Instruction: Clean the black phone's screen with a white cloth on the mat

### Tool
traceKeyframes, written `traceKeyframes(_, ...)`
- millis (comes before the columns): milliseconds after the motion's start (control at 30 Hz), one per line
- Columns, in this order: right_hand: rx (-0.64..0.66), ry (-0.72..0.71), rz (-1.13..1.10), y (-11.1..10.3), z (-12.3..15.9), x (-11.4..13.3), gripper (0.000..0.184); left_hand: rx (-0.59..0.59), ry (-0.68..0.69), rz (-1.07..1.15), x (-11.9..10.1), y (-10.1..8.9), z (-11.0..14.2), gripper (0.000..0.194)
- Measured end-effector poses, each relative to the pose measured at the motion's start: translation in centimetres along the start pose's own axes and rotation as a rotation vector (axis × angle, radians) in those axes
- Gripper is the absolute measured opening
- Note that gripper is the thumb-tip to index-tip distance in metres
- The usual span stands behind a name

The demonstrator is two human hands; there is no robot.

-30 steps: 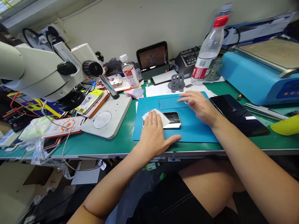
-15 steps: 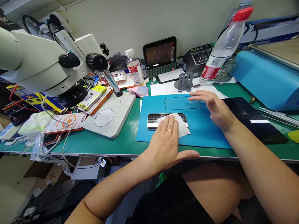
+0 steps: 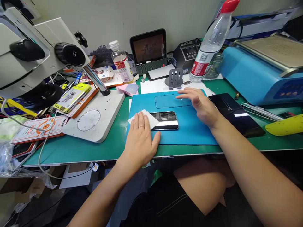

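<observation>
Head camera view shows a phone [image 3: 167, 121] lying flat on a blue mat [image 3: 187, 134], its left end under a white wipe [image 3: 153, 121]. The left hand [image 3: 139, 142] lies palm down on the wipe, fingers straight and side by side, thumb spread towards the phone's near edge; its grip is open and flat, pressing the wipe rather than pinching it. A ring [image 3: 141, 126] sits on one finger.

Behind the phone, on the same mat, lies a clear sheet [image 3: 167, 101] with a thin black outline. The right hand [image 3: 201, 107] is at its right end, grip wide and loose with the fingers spread; it seems to hover, though contact with the sheet is hard to judge.

Right of the mat is a dark glossy panel [image 3: 236, 118]. Beyond the mat stand a grey phone stand [image 3: 175, 80], a small screen [image 3: 149, 49], a small bottle [image 3: 123, 67] and a tall red-capped bottle [image 3: 207, 52]. A blue machine [image 3: 251, 78] fills the right back of the green surface [image 3: 113, 146]; a microscope [image 3: 26, 66] stands at left, its pale base [image 3: 104, 116] beside stacked booklets [image 3: 73, 97].
</observation>
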State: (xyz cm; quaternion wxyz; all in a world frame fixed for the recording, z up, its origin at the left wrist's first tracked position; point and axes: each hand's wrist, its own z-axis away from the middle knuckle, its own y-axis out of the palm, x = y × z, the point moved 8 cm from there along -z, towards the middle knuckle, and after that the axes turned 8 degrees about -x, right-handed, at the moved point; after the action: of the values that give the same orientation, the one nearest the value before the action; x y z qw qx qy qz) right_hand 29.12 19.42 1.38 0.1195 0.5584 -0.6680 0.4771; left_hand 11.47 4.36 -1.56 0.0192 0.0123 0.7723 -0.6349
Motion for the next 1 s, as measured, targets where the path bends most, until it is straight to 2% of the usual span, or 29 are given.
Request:
traceKeyframes(133, -0.017, -0.013, -0.011, 0.0, -0.1, 0.1, 0.074, 0.015, -0.018, 0.002, -3.2, 0.1, -1.9, 0.083)
traceKeyframes(267, -0.048, -0.016, -0.017, -0.2, -0.2, 0.2, 0.074, 0.005, 0.093, 0.048, -7.5, 0.1, -2.3, 0.085)
traceKeyframes(367, -0.057, -0.010, -0.020, -0.4, -0.1, 0.1, 0.074, 0.000, 0.158, 0.054, -9.1, 0.2, -1.8, 0.080)
traceKeyframes(467, -0.057, -0.003, -0.022, -0.4, -0.1, 0.0, 0.076, -0.019, 0.224, 0.051, -8.8, 0.0, -0.8, 0.075)
traceKeyframes(567, -0.060, 0.007, -0.026, -0.6, 0.0, -0.1, 0.076, -0.008, 0.285, 0.041, -7.6, -0.2, 0.8, 0.076)
traceKeyframes(700, -0.067, 0.023, -0.031, -0.7, 0.0, -0.2, 0.075, 0.000, 0.299, 0.036, -6.2, -0.6, 2.2, 0.075)
traceKeyframes(800, -0.074, 0.033, -0.031, -0.7, 0.0, -0.3, 0.076, -0.009, 0.285, 0.063, -6.3, -0.7, 1.2, 0.077)
traceKeyframes(1000, -0.088, 0.047, -0.034, -0.8, 0.0, -0.3, 0.080, -0.004, 0.283, 0.078, -8.0, -0.1, -2.8, 0.079)
